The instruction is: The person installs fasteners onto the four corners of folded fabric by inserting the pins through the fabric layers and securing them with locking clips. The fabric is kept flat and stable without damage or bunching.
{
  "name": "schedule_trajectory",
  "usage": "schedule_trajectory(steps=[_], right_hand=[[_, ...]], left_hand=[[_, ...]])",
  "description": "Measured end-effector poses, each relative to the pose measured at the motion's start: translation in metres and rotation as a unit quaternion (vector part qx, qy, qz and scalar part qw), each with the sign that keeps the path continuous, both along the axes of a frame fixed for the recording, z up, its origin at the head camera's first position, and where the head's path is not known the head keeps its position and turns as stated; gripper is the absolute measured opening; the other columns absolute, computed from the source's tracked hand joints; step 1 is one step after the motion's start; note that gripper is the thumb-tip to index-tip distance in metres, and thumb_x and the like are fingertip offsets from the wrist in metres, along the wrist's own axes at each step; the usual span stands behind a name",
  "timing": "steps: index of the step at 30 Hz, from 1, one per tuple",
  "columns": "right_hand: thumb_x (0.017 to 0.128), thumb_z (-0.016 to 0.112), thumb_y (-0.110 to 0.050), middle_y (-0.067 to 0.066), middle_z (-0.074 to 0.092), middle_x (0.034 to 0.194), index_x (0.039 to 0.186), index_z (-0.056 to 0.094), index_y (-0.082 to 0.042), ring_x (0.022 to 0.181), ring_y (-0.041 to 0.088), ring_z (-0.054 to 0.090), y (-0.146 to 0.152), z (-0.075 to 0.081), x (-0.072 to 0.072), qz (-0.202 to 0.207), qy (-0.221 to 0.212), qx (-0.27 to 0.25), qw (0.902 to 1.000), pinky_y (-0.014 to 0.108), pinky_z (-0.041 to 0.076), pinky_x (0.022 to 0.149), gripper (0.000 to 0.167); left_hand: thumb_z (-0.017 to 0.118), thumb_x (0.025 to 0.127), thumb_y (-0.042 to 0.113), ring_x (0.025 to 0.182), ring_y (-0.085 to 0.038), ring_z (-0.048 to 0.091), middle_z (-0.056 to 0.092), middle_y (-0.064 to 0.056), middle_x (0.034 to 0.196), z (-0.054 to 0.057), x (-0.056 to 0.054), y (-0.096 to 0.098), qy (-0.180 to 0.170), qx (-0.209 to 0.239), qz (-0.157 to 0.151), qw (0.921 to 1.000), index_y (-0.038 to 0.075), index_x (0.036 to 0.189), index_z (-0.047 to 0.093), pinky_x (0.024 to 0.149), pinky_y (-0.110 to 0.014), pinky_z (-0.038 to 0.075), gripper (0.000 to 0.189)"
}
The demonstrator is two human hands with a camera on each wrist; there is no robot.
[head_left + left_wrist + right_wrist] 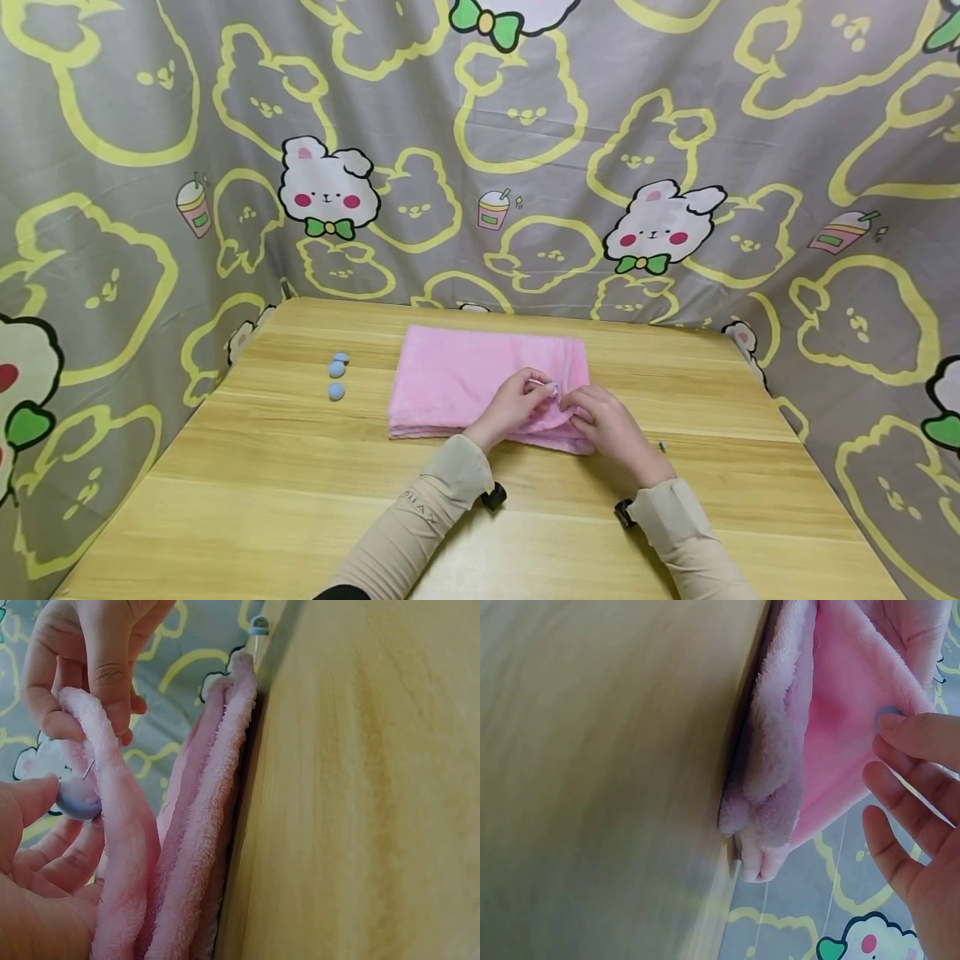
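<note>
A folded pink fleece towel (457, 375) lies on the table, its right-hand corner raised between both hands. My left hand (510, 406) pinches a pin with a round blue head (79, 802) between thumb and fingers. In the left wrist view its thin metal shaft points up beside the raised towel edge; whether it pierces the cloth I cannot tell. My right hand (611, 425) pinches the towel edge with thumb and forefinger, its other fingers (900, 802) loosely spread. A bit of blue shows by the right thumb in the right wrist view, mostly covered.
Several smooth blue caps (336, 368) sit on the wooden table (247, 492) left of the towel. Another small pin (662, 447) stands right of my right hand. A grey curtain (420, 108) with cartoon prints surrounds the table's back and sides.
</note>
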State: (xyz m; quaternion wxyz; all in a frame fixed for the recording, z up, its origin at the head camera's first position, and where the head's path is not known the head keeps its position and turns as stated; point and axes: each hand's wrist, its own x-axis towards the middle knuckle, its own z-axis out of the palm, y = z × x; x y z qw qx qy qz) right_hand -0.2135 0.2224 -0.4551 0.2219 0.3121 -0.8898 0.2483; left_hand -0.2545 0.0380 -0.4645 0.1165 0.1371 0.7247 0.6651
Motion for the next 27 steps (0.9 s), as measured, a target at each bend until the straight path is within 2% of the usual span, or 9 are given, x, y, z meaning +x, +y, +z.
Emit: schedule_trajectory(steps=[4,7,11,14,16,23,27], right_hand=[[0.074,0.076,0.007,-0.001,0.070,0.091,0.087,0.068,-0.013,0.090,0.017,0.063,-0.0002,-0.0002,-0.0006,0.002,0.006,0.001,1.0000,0.036,0.057,0.080,0.026],[0.074,0.076,0.006,-0.001,0.070,0.091,0.088,0.068,-0.013,0.090,0.017,0.063,-0.0001,-0.0003,-0.0010,0.000,0.008,0.004,1.0000,0.036,0.057,0.080,0.025],[0.074,0.076,0.005,0.000,0.071,0.092,0.089,0.069,-0.012,0.090,0.018,0.064,0.0006,-0.0006,-0.0013,-0.002,0.004,0.004,1.0000,0.036,0.057,0.080,0.024],[0.075,0.076,0.005,0.001,0.071,0.093,0.089,0.069,-0.012,0.091,0.018,0.065,0.0010,-0.0009,-0.0009,-0.004,-0.001,0.003,1.0000,0.037,0.057,0.081,0.023],[0.075,0.076,0.004,0.002,0.071,0.093,0.089,0.069,-0.012,0.091,0.019,0.065,0.0011,-0.0013,-0.0005,-0.005,-0.002,0.001,1.0000,0.037,0.057,0.081,0.022],[0.075,0.075,0.006,0.002,0.070,0.091,0.089,0.068,-0.012,0.089,0.019,0.065,0.0017,-0.0020,0.0001,-0.007,0.008,-0.005,0.9999,0.037,0.057,0.079,0.024],[0.076,0.074,0.006,0.002,0.071,0.092,0.090,0.068,-0.012,0.090,0.019,0.065,0.0014,-0.0015,-0.0003,-0.009,0.009,-0.005,0.9999,0.037,0.057,0.079,0.023]], left_hand=[[0.062,0.095,0.017,0.069,-0.012,0.059,0.070,-0.021,0.094,-0.0002,0.0004,0.0001,0.007,-0.008,-0.002,0.9999,0.002,0.107,0.062,0.058,-0.019,0.048,0.020],[0.062,0.095,0.016,0.073,-0.029,0.064,0.069,-0.025,0.096,0.0001,0.0007,0.0009,0.013,-0.019,-0.005,0.9997,0.000,0.109,0.062,0.059,-0.022,0.049,0.021],[0.063,0.094,0.017,0.078,-0.034,0.065,0.069,-0.026,0.096,-0.0008,0.0003,0.0015,0.012,-0.027,-0.009,0.9995,0.000,0.109,0.062,0.059,-0.022,0.049,0.022],[0.066,0.093,0.019,0.071,-0.018,0.062,0.070,-0.022,0.093,-0.0016,-0.0002,0.0006,0.009,-0.022,-0.011,0.9997,0.002,0.106,0.063,0.057,-0.019,0.048,0.022],[0.066,0.092,0.019,0.069,-0.014,0.060,0.070,-0.020,0.092,-0.0013,0.0001,0.0000,0.011,-0.020,-0.013,0.9997,0.002,0.104,0.063,0.056,-0.018,0.047,0.020],[0.066,0.092,0.019,0.075,-0.009,0.060,0.071,-0.010,0.088,0.0017,0.0027,-0.0006,0.055,-0.066,-0.023,0.9960,0.006,0.097,0.066,0.064,-0.016,0.047,0.014],[0.065,0.093,0.022,0.076,-0.010,0.060,0.071,-0.011,0.090,0.0022,0.0030,-0.0007,0.059,-0.081,-0.024,0.9947,0.008,0.100,0.066,0.064,-0.016,0.047,0.016]])
